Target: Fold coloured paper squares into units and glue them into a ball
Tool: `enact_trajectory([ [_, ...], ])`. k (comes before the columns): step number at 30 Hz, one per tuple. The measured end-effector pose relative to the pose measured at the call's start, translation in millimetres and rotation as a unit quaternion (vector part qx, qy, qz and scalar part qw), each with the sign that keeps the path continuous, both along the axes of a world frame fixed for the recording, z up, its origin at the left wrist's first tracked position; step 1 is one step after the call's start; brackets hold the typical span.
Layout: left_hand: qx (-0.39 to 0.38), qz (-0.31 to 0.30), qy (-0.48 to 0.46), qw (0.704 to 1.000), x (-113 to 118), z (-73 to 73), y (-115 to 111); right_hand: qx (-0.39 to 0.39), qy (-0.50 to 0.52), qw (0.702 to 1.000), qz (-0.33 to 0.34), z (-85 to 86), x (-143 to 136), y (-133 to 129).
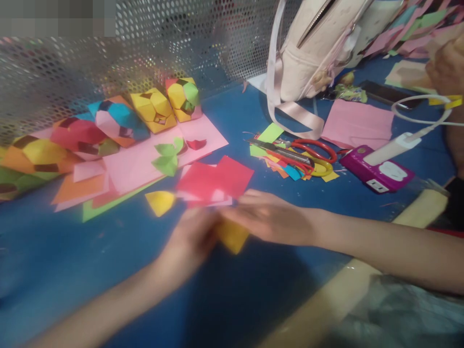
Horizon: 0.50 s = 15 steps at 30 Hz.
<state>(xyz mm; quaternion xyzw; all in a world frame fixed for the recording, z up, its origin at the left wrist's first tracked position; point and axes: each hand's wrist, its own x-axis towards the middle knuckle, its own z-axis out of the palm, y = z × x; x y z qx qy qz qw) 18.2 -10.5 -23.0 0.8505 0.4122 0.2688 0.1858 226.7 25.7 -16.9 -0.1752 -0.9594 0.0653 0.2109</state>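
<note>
Between my two hands is a yellow paper piece, blurred, its lower corner pointing down. My left hand is curled at the paper's left side, its fingertips hidden. From the right, my right hand pinches the paper's upper edge with bent fingers. Just beyond the hands lie red paper sheets over pink ones. A small folded yellow piece rests left of them, and folded green pieces sit on a pink sheet farther back.
Folded paper balls line the perforated metal panel. Red-handled scissors lie on paper scraps. A purple power bank with a cable, a pale bag and another person's hand are at the right.
</note>
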Motion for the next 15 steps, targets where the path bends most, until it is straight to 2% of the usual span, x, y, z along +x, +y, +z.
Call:
enact_trajectory([
  [4, 0.049, -0.016, 0.034, 0.998, -5.5, -3.6, 0.0, 0.022, -0.028, 0.999, 0.001, 7.6, 5.5, -0.7],
  [8, 0.034, 0.018, 0.022, 0.999, -5.5, -2.9, -1.2, -0.038, -0.034, 0.998, -0.032, 6.3, 7.7, -0.4],
  [11, -0.047, 0.076, -0.021, 0.996, -1.2, 1.3, -2.9, -0.156, 0.052, 0.983, -0.088, 6.4, 4.8, 0.8],
  [15, -0.187, 0.131, -0.124, 0.966, 3.8, 5.9, -5.1, -0.354, 0.163, 0.910, -0.141, 9.4, -0.4, 3.2],
])
